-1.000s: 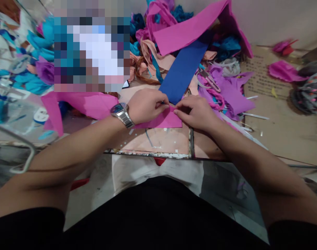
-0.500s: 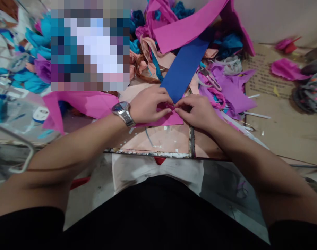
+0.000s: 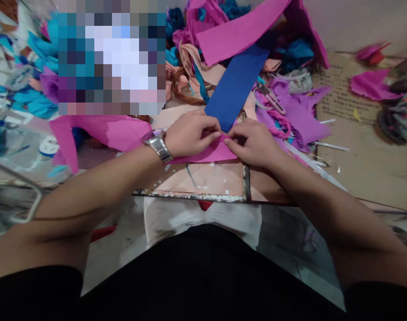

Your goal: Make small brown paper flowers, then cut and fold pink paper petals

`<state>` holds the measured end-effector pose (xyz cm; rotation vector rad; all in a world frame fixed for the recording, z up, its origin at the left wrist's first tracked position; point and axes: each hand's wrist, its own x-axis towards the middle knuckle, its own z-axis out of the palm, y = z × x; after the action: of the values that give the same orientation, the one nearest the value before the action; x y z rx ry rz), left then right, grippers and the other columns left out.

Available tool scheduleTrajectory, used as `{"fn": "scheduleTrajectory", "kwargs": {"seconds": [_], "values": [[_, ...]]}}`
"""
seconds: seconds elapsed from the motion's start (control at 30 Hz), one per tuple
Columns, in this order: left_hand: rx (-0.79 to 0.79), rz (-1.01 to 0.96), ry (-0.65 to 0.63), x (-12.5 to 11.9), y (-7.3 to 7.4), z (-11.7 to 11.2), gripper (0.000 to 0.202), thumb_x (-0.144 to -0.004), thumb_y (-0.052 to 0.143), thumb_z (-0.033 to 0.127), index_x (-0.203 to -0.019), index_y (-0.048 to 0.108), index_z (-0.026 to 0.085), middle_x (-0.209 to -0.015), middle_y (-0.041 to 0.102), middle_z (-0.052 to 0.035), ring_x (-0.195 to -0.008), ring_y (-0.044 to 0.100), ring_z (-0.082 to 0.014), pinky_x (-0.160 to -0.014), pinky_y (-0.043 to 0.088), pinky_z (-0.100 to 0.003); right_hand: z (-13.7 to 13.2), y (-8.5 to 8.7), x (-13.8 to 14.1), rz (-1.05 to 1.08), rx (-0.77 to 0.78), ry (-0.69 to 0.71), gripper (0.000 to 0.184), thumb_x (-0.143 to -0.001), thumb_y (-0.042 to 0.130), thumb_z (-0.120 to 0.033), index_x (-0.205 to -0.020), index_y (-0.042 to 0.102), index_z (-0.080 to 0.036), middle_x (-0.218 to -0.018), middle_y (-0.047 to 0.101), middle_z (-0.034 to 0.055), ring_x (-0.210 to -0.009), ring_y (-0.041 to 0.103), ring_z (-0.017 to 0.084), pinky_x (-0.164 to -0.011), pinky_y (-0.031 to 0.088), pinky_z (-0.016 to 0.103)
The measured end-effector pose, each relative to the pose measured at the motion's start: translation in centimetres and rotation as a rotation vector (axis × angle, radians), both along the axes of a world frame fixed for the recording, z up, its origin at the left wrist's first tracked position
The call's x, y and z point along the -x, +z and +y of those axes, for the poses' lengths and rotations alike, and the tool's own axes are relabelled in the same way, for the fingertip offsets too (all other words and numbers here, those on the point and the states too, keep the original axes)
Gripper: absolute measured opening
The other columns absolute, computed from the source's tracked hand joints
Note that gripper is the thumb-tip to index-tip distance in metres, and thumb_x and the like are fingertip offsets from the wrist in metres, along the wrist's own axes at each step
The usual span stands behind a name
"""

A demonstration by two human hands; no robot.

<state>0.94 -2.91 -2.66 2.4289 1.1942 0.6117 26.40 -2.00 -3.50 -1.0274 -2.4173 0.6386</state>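
A long pink paper-like strip lies along the table's front, its right end between my hands. My left hand, with a metal watch on the wrist, pinches the strip's upper edge. Close beside it, my right hand pinches the same edge near the right corner. The fingertips of both hands almost meet. Just beyond them lies a flat dark blue strip. Another pink strip crosses over the blue one's far end.
To the right are small scissors, purple scraps and a flat cardboard sheet. Peach and brown strips are tangled behind my left hand. Blue scraps lie at the left. A bent metal rod juts in at the left edge.
The pink edge at my fingertips lies flatter, with more of its surface showing below my left hand. Both hands have barely moved and keep their pinch.
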Motion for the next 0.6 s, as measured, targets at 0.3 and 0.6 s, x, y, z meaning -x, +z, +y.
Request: {"fn": "scheduleTrajectory", "kwargs": {"seconds": [0.3, 0.6], "values": [[-0.021, 0.062, -0.029, 0.11, -0.46, 0.14, 0.032, -0.108, 0.058, 0.039, -0.113, 0.085, 0.022, -0.094, 0.082, -0.0081, -0.095, 0.073, -0.0278, -0.087, 0.052, -0.040, -0.15, 0.60, -0.14, -0.098, 0.059, 0.051, 0.019, -0.101, 0.069, -0.032, -0.084, 0.073, -0.024, -0.078, 0.074, 0.0046, -0.083, 0.063, 0.026, -0.091, 0.043, 0.045], [-0.057, 0.104, -0.160, 0.44, -0.32, 0.63, 0.033, -0.104, 0.070, 0.036, -0.130, 0.079, 0.020, -0.113, 0.083, -0.0103, -0.104, 0.071, -0.0295, -0.093, 0.052, -0.045, -0.06, 0.41, -0.19, -0.148, 0.026, 0.048, 0.022, -0.100, 0.069, -0.032, -0.080, 0.066, -0.023, -0.074, 0.068, 0.0043, -0.080, 0.058, 0.025, -0.088, 0.040, 0.043]]}}
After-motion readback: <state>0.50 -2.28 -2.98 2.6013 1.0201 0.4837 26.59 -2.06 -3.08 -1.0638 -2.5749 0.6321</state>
